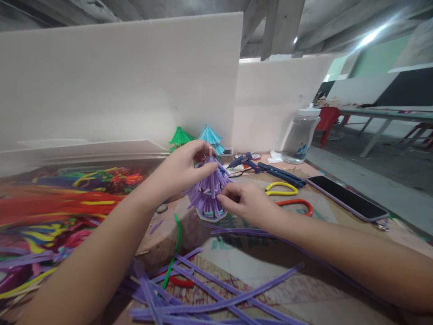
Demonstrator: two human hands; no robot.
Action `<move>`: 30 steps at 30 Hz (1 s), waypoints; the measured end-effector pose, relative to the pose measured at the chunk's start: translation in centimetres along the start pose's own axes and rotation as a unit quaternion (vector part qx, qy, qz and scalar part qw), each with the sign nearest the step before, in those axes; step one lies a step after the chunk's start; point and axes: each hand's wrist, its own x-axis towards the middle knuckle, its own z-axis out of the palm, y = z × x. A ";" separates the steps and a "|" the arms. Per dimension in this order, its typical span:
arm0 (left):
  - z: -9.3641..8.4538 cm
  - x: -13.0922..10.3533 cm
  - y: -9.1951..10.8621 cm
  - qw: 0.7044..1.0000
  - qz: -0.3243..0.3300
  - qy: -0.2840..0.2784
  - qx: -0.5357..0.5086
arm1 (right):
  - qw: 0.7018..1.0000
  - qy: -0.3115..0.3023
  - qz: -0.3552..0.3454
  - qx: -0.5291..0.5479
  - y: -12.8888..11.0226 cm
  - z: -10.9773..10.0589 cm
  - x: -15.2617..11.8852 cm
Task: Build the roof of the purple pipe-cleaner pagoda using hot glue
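Note:
A small tiered tower (206,203) covered in purple fuzzy strips stands upright on a pale base at the middle of the table. My left hand (192,164) is closed round its top, thumb and fingers beside a short stick that pokes up. At the tower's right side, my right hand (245,201) pinches at the lower edge of the upper tier; whatever lies between its fingertips is too small to make out. Loose purple strips (216,298) lie crossed in front, with a green strip (177,234) among them.
Colourful strips (101,203) fill the left side. Behind stand a green tower (181,135) and a blue one (209,133). At right are a glue gun (241,160), pliers with yellow (281,188) and red handles (299,204), a phone (347,197) and a bottle (301,135).

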 end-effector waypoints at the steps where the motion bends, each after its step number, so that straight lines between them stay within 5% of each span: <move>1: 0.0 0.0 0.0 1.000 -0.001 -0.004 -0.004 | 1.000 -0.001 -0.002 -0.008 0.0 0.0 0.0; 19: -0.3 0.1 -0.1 1.000 -0.011 -0.012 -0.025 | 1.000 0.001 -0.017 -0.024 -0.2 -0.4 -0.1; 30: -0.4 0.0 -0.3 1.000 -0.009 -0.014 -0.016 | 0.979 0.052 -0.130 -0.147 0.7 0.3 -0.9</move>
